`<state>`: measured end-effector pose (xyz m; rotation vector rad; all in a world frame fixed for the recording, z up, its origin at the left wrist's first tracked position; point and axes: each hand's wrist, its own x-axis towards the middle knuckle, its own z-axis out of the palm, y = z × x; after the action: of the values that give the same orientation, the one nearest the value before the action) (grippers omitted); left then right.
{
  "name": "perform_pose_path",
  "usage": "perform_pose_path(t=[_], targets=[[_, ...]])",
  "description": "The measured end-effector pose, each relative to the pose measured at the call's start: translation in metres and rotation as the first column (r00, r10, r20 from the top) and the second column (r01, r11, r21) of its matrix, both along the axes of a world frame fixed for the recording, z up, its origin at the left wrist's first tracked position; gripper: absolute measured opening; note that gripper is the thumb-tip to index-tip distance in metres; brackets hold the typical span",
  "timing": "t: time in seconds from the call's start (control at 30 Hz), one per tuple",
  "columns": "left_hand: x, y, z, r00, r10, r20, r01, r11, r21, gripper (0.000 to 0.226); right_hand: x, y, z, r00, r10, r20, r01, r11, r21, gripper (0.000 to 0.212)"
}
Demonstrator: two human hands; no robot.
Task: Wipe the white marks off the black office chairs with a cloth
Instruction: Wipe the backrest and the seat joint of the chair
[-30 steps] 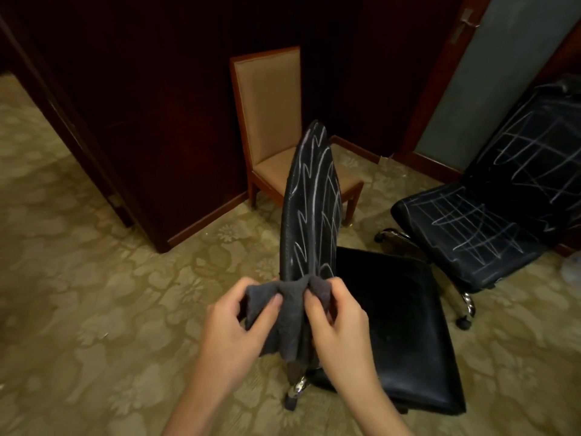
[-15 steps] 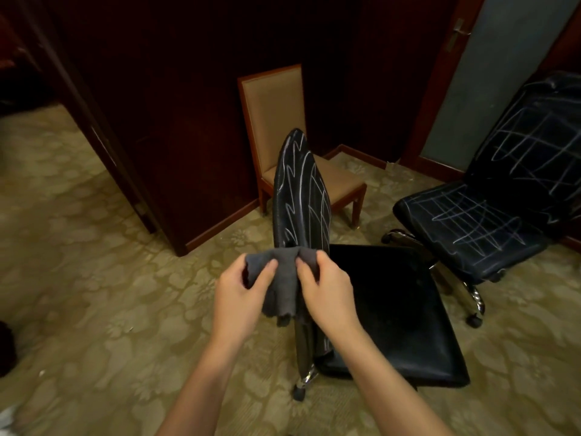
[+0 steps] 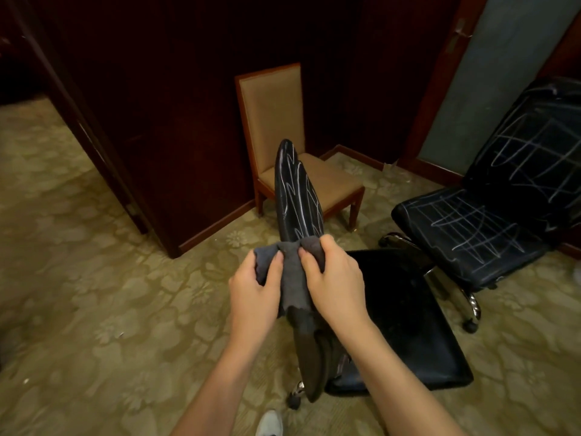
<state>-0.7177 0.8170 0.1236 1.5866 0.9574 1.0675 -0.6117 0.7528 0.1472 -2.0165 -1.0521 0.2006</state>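
Both my hands clamp the grey cloth, draped over the edge of the near chair's backrest. My left hand pinches the cloth's left fold, thumb on top; my right hand grips the right fold, fingers curled over it. The two hands sit close, the cloth strip between them. White zigzag marks run up the backrest beyond my hands. Its black seat lies right of my right hand. Further right and beyond, a second black office chair covered in a white grid of marks. Straight past the backrest, a tan wooden chair. Patterned carpet beneath.
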Motion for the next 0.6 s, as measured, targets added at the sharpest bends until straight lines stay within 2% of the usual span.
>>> perform_pose_path(t=[0.2, 0.4, 0.5, 0.6], targets=[[0.033, 0.058, 0.0, 0.998, 0.031, 0.055, -0.026, 0.995, -0.096, 0.01, 0.022, 0.07, 0.017, 1.0, -0.02, 0.0, 0.02, 0.996, -0.086, 0.018], [0.009, 0.023, -0.008, 0.993, -0.058, 0.099, 0.072, 0.987, -0.142, 0.016, -0.001, 0.021, 0.0, 0.985, -0.018, -0.169, 0.018, 1.0, -0.001, 0.01], [-0.004, -0.001, -0.008, 0.993, -0.066, 0.094, 0.079, 0.986, -0.148, 0.024, -0.012, -0.008, -0.001, 0.989, 0.012, -0.144, -0.013, 1.0, -0.006, 0.009], [-0.003, 0.0, -0.003, 0.992, -0.08, 0.098, 0.096, 0.982, -0.165, 0.022, -0.009, -0.007, 0.004, 0.991, 0.002, -0.135, -0.005, 1.0, -0.026, 0.01]])
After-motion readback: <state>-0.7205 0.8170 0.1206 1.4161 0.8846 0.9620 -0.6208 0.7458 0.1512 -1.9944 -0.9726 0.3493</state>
